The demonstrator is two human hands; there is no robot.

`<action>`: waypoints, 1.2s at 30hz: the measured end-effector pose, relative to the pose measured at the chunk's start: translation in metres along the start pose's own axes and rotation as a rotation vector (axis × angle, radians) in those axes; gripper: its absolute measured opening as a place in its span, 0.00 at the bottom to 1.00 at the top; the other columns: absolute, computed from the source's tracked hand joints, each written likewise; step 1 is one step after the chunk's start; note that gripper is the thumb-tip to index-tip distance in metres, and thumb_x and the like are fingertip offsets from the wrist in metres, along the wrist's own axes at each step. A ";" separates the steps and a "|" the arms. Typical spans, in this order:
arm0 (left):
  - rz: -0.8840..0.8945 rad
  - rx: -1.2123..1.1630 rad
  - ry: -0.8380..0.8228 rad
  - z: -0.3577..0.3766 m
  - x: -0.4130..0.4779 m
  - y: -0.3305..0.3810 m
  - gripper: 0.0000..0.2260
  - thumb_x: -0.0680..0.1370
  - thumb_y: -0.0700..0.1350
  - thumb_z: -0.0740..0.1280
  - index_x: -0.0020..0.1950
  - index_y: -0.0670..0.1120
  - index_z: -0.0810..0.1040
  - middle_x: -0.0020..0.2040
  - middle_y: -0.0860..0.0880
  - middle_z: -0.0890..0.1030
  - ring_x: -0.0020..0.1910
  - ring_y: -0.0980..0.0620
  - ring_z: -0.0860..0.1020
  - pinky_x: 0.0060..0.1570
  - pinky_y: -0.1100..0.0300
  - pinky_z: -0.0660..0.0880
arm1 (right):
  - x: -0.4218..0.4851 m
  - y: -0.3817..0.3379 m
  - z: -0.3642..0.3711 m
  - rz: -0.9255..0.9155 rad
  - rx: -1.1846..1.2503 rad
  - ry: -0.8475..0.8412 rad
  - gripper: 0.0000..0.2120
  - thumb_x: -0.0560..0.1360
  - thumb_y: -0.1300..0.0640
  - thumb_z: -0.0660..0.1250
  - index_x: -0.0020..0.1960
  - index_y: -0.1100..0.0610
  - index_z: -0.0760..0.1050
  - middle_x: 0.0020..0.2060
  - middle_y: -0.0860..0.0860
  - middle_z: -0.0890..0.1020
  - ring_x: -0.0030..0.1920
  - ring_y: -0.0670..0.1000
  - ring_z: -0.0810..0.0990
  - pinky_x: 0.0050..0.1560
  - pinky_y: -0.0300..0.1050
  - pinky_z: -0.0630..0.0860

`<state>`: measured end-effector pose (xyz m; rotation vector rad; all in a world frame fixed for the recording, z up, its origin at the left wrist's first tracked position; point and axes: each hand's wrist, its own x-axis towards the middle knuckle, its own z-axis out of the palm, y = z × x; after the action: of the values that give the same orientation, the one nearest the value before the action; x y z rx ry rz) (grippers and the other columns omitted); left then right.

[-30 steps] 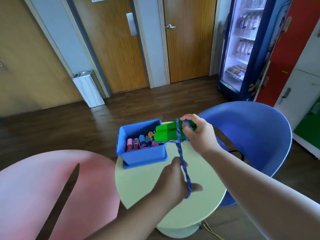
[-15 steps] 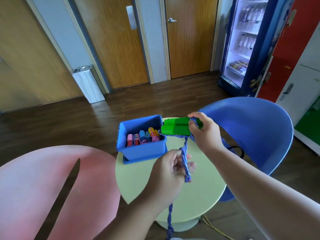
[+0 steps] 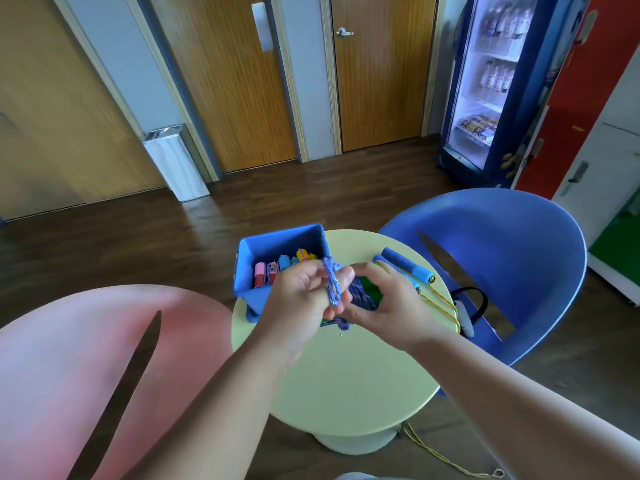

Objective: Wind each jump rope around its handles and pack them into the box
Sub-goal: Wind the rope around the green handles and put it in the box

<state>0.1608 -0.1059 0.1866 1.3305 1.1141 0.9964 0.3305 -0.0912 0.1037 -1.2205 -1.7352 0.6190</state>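
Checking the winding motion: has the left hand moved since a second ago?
Yes. The left hand has come up from low over the green table to beside the blue box, meeting the right hand at the purple rope.

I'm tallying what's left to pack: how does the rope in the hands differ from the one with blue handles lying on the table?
The purple rope is held by both hands and mostly wound around its green handles; the blue-handled rope lies untouched on the table. Its yellow cord is unwound, trailing off the table edge. Neither is in the blue box.
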 end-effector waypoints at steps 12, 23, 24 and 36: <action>0.339 0.663 0.076 -0.025 0.028 -0.011 0.26 0.77 0.42 0.62 0.69 0.68 0.71 0.69 0.66 0.73 0.65 0.61 0.75 0.68 0.47 0.71 | -0.007 -0.004 -0.007 0.054 -0.003 0.016 0.14 0.71 0.52 0.73 0.56 0.47 0.82 0.44 0.50 0.81 0.44 0.50 0.81 0.47 0.51 0.78; 0.157 0.643 -0.424 -0.036 0.068 0.025 0.11 0.77 0.35 0.74 0.53 0.50 0.86 0.50 0.50 0.88 0.50 0.54 0.85 0.60 0.46 0.80 | 0.003 -0.020 -0.032 0.009 0.156 -0.020 0.14 0.72 0.64 0.73 0.54 0.49 0.81 0.43 0.41 0.84 0.43 0.43 0.81 0.45 0.33 0.73; 0.165 0.641 -0.407 -0.039 0.070 0.028 0.07 0.76 0.37 0.76 0.50 0.47 0.87 0.47 0.47 0.88 0.46 0.53 0.85 0.57 0.44 0.82 | 0.003 -0.021 -0.034 0.012 0.167 -0.025 0.15 0.73 0.67 0.73 0.53 0.49 0.81 0.42 0.39 0.83 0.41 0.41 0.80 0.44 0.31 0.72; 0.032 0.425 -0.399 -0.047 0.095 0.059 0.06 0.76 0.32 0.74 0.50 0.41 0.85 0.40 0.43 0.85 0.32 0.53 0.73 0.30 0.63 0.68 | -0.004 -0.012 -0.038 0.107 0.279 0.078 0.12 0.74 0.59 0.72 0.55 0.48 0.81 0.46 0.49 0.84 0.43 0.54 0.82 0.42 0.54 0.82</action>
<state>0.1392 -0.0020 0.2447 1.7985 1.0260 0.4910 0.3584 -0.1027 0.1295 -1.1293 -1.4699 0.8353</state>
